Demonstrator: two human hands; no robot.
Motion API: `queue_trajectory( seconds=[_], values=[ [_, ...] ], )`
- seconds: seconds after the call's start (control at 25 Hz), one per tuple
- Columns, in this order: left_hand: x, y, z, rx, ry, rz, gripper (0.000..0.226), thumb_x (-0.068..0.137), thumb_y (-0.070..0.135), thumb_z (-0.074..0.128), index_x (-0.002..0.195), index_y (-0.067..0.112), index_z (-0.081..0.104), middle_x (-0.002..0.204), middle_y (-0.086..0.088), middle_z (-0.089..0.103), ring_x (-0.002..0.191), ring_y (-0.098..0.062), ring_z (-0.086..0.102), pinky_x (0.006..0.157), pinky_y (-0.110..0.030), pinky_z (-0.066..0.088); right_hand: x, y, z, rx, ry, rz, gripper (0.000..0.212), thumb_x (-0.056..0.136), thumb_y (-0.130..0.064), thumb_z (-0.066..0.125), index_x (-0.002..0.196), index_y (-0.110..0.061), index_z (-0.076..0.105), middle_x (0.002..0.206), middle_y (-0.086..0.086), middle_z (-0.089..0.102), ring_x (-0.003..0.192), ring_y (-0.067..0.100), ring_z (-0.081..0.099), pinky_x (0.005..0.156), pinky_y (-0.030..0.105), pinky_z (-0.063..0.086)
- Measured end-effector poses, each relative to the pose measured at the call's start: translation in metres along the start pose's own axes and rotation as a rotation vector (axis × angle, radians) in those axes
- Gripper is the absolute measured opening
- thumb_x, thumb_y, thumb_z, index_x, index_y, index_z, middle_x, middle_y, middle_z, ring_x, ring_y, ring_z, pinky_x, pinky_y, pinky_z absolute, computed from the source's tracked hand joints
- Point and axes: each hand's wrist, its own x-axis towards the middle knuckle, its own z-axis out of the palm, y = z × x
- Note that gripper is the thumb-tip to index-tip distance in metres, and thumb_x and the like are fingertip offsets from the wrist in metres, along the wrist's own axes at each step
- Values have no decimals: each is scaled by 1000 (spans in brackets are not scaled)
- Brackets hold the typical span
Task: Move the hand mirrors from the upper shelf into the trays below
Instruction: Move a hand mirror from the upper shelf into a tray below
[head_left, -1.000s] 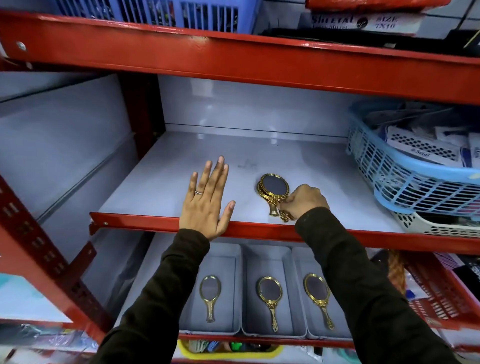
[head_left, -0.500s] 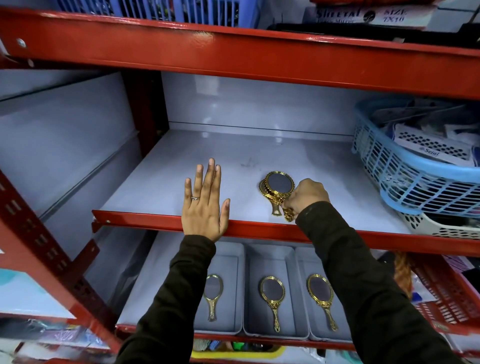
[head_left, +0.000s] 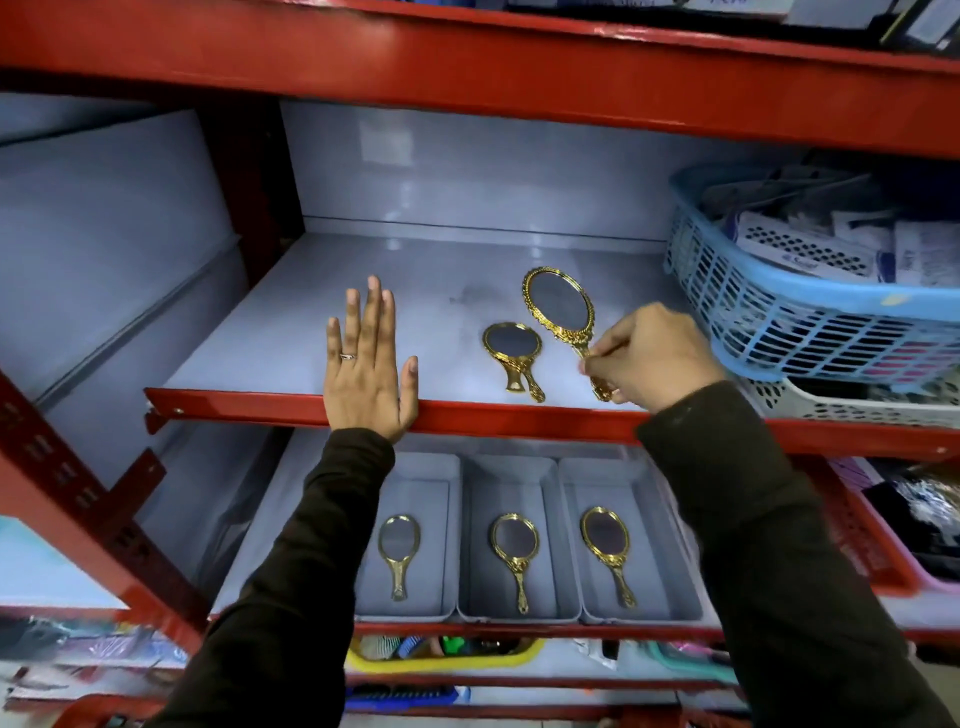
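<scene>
My right hand (head_left: 649, 358) pinches the handle of a gold hand mirror (head_left: 560, 307) and holds it raised and tilted above the upper shelf (head_left: 291, 343). More gold mirrors (head_left: 513, 349) lie stacked on the shelf just left of it, two handles showing. My left hand (head_left: 368, 364) rests flat on the shelf's front edge, fingers straight and holding nothing. On the shelf below stand three grey trays, each with one gold mirror: left tray (head_left: 436, 545), middle tray (head_left: 483, 551), right tray (head_left: 654, 551).
A blue basket (head_left: 779, 322) full of packets fills the upper shelf's right side, with a white basket (head_left: 852, 405) under it. Red beams (head_left: 467, 62) frame the shelves. A red bin (head_left: 878, 551) sits right of the trays; a yellow tray (head_left: 447, 662) lies lower down.
My right hand has lifted the top mirror off the stack and moved it right and up. The rest of the stack stays on the shelf. My left hand's fingers drew together.
</scene>
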Motion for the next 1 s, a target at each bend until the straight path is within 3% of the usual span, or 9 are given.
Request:
queue_trajectory(
  seconds=[0.16,0.28,0.44,0.56,0.72,1.0],
  values=[
    [-1,4,-1,30,-11,2,71,93,41,15,153,3,15,160,-15,14,147,-18,-10,122,-42,1,-101,40,-32,-24,-178,-33,5,76,-28,80,74,-23,79,67,-8,73,58,3,64,65,27,58],
    [0,4,-2,52,0,4,71,93,43,12,153,4,14,160,-15,14,147,-20,-5,122,-40,-3,-134,88,-10,-128,-346,69,6,80,-28,76,78,-25,80,73,-12,75,66,-4,64,64,15,49],
    [-1,6,-1,47,19,6,71,93,43,11,153,5,13,161,-14,13,148,-22,-1,122,-43,0,-115,169,69,-222,-350,273,8,79,-24,75,77,-17,80,81,-4,78,78,12,72,79,26,56],
    [-1,5,0,38,38,5,71,93,42,11,153,5,13,161,-14,13,149,-25,2,122,-44,0,-87,207,128,-270,-315,381,15,83,-23,70,80,-10,77,85,8,77,84,24,74,82,30,58],
    [1,4,3,27,72,9,70,94,42,12,153,4,14,160,-14,14,148,-22,-1,122,-43,0,-63,229,172,-285,-298,456,18,87,-17,60,96,-8,73,102,15,76,97,29,73,83,32,56],
    [2,4,7,35,104,26,70,94,41,13,153,3,16,160,-15,16,149,-32,10,122,-44,1,-50,247,202,-298,-306,518,25,92,-13,51,110,-7,68,116,17,72,109,33,69,88,38,55]
  ],
)
